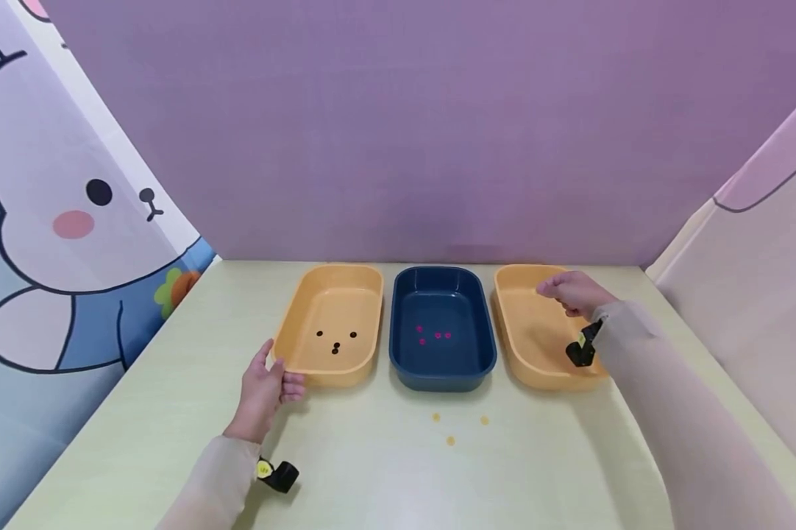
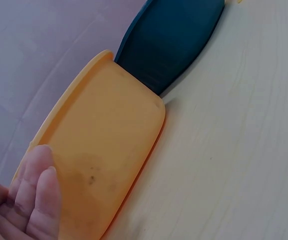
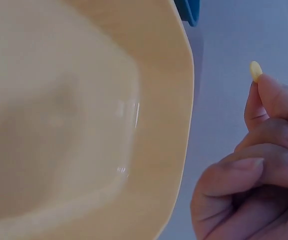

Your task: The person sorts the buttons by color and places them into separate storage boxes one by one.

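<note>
The left hand point(image 1: 263, 389) is at the near left corner of the left yellow tray point(image 1: 333, 377), fingers loosely extended against its outer wall in the left wrist view. Several small black round pieces point(image 1: 336, 345) lie in that tray. Over the right yellow tray point(image 1: 537, 375) is the right hand point(image 1: 573, 291), pinching a small yellow disc point(image 3: 255, 71) between thumb and forefinger; its other fingers are curled in. In the right wrist view no pieces show on the visible part of that tray's floor.
A dark blue tray point(image 1: 442, 383) stands between the two yellow ones, holding several small pink pieces point(image 1: 438, 336). Three yellow discs point(image 1: 451, 441) lie on the pale table point(image 1: 371, 471) in front. A purple cloth wall point(image 1: 424, 147) rises behind the trays, with printed cloth at both sides.
</note>
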`<state>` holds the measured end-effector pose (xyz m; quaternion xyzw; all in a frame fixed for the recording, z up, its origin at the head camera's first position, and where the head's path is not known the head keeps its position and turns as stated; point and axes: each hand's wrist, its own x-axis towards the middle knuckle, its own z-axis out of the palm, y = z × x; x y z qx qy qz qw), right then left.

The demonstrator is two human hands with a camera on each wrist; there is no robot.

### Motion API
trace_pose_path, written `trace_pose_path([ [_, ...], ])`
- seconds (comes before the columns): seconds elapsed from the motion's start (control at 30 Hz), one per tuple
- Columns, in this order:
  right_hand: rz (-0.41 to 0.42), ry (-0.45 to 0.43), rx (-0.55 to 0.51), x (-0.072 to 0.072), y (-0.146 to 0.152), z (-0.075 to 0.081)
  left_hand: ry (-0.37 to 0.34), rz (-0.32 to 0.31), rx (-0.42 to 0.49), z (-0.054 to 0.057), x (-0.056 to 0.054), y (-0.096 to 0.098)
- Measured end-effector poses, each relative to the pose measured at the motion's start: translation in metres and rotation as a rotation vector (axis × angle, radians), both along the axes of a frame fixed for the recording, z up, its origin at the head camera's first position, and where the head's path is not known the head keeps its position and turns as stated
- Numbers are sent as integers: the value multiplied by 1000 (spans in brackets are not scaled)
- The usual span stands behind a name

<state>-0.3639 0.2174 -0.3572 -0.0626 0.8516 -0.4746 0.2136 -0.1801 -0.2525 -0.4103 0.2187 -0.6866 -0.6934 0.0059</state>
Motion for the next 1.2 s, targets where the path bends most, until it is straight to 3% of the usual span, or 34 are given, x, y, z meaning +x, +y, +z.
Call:
trace_pose_path([
  [0.27,-38,21,74,-20,-4,-4,9,3,2,-1,-3,1],
  [0.43,-53,-26,58,-28,-3,-11,4,28,-10,0,-2,0],
  [0.83,-59,-41,58,-29,-3,-31,18,51,-17,4,0,-1],
  [1.2,-50,-56,143,-16,6,-48,11,3,-11,3,-6,7],
])
